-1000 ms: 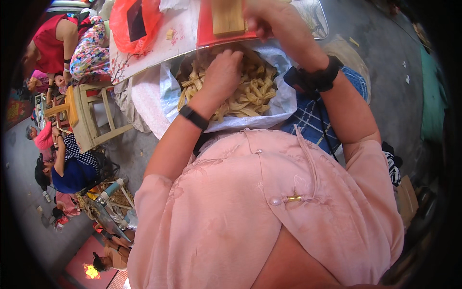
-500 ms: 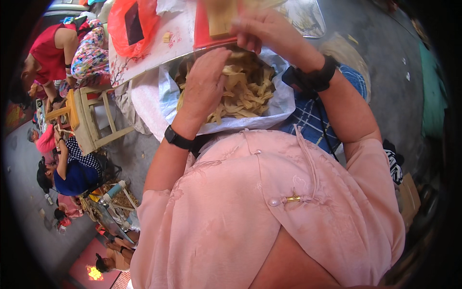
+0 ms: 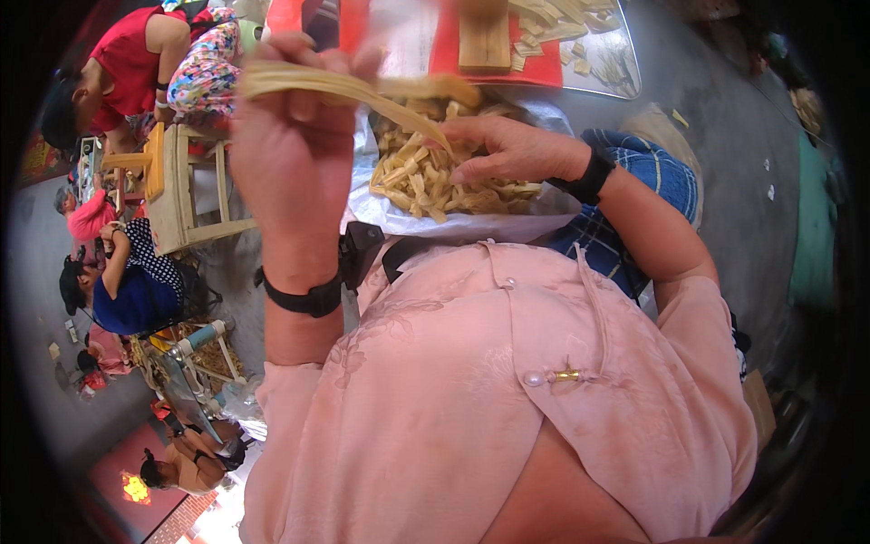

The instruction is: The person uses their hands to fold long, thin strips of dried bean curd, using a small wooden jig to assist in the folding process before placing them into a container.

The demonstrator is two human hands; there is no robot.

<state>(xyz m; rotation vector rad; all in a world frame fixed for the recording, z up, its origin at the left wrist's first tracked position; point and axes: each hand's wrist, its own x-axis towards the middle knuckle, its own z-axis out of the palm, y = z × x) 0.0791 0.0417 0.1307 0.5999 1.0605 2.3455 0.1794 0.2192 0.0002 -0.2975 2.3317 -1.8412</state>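
Observation:
Raised at the upper left, my left hand (image 3: 304, 122) is closed around a long, limp, yellow-tan strip (image 3: 367, 95); its fingers are blurred by motion. The strip slants down to my right hand (image 3: 526, 150), whose thumb and fingers are bent about its lower end. Below them, a white bag (image 3: 426, 222) stands open against my front, filled with a heap of similar strips (image 3: 408, 181). Another light-coloured length, smeared by motion, crosses above the heap. Just beyond the bag, a wooden block (image 3: 485, 45) sits on a red sheet on the table.
Cut pale pieces (image 3: 553, 27) lie by the block on a patterned tabletop (image 3: 612, 54). A wooden stool (image 3: 195, 195) stands left. Several people sit farther left, one in a red top (image 3: 131, 54). Blue checked cloth (image 3: 657, 181) lies beside my right forearm.
My left hand has risen and swung left, now with a strip in it. My right hand has come down from the table to above the bag. The view has shifted slightly.

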